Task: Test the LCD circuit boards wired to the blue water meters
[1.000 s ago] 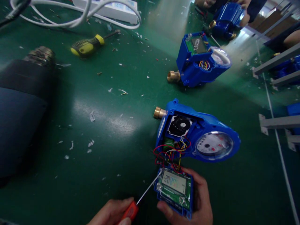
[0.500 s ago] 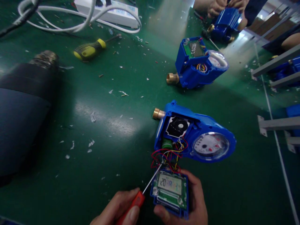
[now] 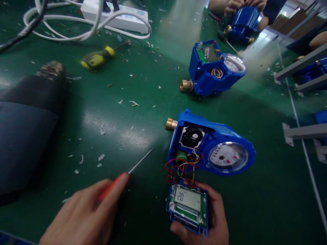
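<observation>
Presently we list: left hand (image 3: 84, 209) closed round an orange-handled screwdriver (image 3: 110, 189), right hand (image 3: 216, 217) clasping a display module (image 3: 189, 201) just below its open water meter (image 3: 217, 131), wiring apparently underway, the next move needing slack wires (image 3: 185, 166).

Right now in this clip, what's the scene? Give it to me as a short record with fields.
Left hand: holds a red-handled screwdriver, tip apart from the display module
Right hand: holds the display module, screen up
Wires: run between the display module and the open blue meter
Beyond it: a second blue meter with a brass fitting
Left side: a yellow-black screwdriver and a dark tool
Far edge: a white power strip; another person's hands at a blue unit
</observation>
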Tool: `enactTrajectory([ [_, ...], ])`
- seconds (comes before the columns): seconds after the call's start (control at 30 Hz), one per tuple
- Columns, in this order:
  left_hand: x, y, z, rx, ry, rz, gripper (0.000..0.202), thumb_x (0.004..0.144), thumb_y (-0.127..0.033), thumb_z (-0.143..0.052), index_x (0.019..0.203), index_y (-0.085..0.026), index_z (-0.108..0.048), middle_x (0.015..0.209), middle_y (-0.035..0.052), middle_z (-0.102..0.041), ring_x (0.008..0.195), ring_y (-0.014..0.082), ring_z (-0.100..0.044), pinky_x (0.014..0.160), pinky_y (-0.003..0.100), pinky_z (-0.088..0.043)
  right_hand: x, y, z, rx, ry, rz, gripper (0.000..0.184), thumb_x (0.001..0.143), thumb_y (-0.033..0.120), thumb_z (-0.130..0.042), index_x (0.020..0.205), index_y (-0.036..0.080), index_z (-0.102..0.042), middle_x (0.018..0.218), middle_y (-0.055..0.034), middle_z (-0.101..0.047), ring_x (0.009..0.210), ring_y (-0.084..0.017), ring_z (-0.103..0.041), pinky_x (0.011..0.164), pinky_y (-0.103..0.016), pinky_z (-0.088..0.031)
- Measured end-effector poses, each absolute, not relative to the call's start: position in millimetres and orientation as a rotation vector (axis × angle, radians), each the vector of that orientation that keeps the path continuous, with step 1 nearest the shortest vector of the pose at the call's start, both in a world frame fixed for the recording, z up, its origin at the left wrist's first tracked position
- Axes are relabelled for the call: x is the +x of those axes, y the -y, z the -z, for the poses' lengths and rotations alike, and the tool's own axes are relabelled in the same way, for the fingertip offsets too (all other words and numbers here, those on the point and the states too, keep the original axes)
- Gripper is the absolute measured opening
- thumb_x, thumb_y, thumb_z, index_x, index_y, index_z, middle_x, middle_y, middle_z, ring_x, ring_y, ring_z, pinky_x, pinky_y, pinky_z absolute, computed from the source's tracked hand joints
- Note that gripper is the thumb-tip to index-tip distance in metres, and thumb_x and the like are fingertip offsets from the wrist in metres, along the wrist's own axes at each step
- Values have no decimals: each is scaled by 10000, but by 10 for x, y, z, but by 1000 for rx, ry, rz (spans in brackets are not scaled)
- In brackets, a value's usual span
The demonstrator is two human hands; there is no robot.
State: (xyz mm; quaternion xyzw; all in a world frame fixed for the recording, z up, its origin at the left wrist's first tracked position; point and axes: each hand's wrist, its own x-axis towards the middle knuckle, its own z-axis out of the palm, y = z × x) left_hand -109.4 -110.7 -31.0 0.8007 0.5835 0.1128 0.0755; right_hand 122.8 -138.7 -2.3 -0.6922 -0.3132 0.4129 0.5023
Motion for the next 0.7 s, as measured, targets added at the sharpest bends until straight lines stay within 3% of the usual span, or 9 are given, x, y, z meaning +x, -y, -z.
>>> enactTrajectory([
  [0.13,-1013,1020,267,2358,-1652,-363,450,882,-342,-384,1325,-291,-325,1012,82,-563,789,214,-545,662,367,-416,1229,1411,28,-1665,777,-986,742,448,464,-831,1071,259,-484,883,-19,-687,729,-198,-694,582,-197,-592],
  [0.4,-777,1047,98,2380,-1536,-644,259,822,-217,-545,1080,-204,-565,1059,80,-538,926,225,-519,759,378,-396,1212,1446,72,-1716,769,-941,778,413,528,-818,1065,258,-489,881,-29,-675,713,-200,-686,575,-208,-586],
  [0.57,-378,862,-23,2230,-1199,-611,229,827,-170,-532,1056,-169,-531,945,47,-525,822,121,-518,673,222,-457,1204,1491,145,-1742,941,-752,737,484,624,-739,1053,221,-502,883,-67,-647,721,-224,-671,598,-279,-586],
  [0.7,-218,728,-47,2141,-1176,-421,128,850,-196,-469,963,-192,-529,843,24,-543,729,141,-539,617,271,-494,1170,1537,180,-1811,1055,-625,740,514,682,-679,1061,213,-513,924,-100,-635,775,-270,-665,621,-347,-583],
])
